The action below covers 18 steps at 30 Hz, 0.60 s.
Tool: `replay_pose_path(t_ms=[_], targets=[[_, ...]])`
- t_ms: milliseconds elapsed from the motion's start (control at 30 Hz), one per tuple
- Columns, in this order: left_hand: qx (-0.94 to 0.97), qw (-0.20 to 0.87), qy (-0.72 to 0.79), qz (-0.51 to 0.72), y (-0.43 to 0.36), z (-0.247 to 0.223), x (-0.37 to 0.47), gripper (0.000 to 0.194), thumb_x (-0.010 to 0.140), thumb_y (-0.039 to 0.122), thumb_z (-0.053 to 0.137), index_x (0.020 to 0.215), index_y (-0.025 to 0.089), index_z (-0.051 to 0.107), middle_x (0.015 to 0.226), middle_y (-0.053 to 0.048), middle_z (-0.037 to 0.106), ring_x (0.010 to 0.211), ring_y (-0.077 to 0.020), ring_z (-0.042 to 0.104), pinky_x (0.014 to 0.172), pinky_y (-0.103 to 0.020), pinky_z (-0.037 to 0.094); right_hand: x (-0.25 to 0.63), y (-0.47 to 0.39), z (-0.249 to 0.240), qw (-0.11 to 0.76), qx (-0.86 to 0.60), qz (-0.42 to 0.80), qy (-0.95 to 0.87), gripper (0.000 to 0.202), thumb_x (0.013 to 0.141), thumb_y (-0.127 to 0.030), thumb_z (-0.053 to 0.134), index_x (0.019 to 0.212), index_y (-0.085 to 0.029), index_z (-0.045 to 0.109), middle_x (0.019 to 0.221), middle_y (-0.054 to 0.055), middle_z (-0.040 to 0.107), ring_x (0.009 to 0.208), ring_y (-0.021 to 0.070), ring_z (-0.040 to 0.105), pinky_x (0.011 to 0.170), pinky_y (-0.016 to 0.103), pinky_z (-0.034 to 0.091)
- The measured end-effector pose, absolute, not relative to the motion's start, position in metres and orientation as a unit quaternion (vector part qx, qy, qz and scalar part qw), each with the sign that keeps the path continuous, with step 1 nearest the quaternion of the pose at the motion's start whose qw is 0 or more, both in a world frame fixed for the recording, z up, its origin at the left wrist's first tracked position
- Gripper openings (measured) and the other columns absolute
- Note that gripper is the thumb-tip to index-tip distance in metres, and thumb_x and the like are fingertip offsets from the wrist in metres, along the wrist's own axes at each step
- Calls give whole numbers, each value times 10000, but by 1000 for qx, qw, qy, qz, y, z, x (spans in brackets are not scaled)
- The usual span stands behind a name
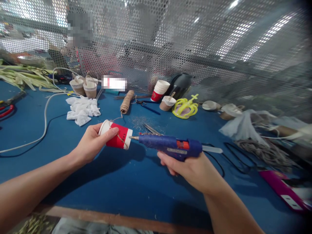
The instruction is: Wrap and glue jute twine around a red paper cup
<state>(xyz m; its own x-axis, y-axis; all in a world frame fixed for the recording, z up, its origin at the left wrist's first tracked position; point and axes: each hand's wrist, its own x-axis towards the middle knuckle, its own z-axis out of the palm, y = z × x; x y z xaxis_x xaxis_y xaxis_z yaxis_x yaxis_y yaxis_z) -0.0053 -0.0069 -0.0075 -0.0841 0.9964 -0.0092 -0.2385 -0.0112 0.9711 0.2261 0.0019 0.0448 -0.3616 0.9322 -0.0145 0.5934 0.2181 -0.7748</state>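
My left hand grips a red and white paper cup, tipped on its side with the rim to the left. A length of twine runs over the cup and leads up to a roll of twine on the table. In my right hand is a blue hot glue gun, with a glue stick jutting from its back. The gun's nozzle is at the cup's base; whether it touches, I cannot tell. Scissors lie behind the gun, partly hidden by it.
On the blue table, white lace lies left. Stacked paper cups, twine-wrapped cups and a yellow crown-shaped piece stand at the back. A purple power strip sits right; a white cable crosses left. Perforated metal mesh rises behind.
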Motion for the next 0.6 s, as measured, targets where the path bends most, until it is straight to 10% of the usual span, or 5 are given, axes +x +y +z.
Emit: replay_pose_path(t_ms=[600], targets=[[335, 612, 455, 554, -5, -1, -4, 214, 693, 327, 665, 725, 115, 659, 644, -17, 666, 534, -92, 560, 553, -190, 423, 224, 1, 44, 224, -497, 347, -763, 217, 739, -335, 555, 574, -197, 528, 454, -26, 537, 452, 119, 546, 461, 221, 453]])
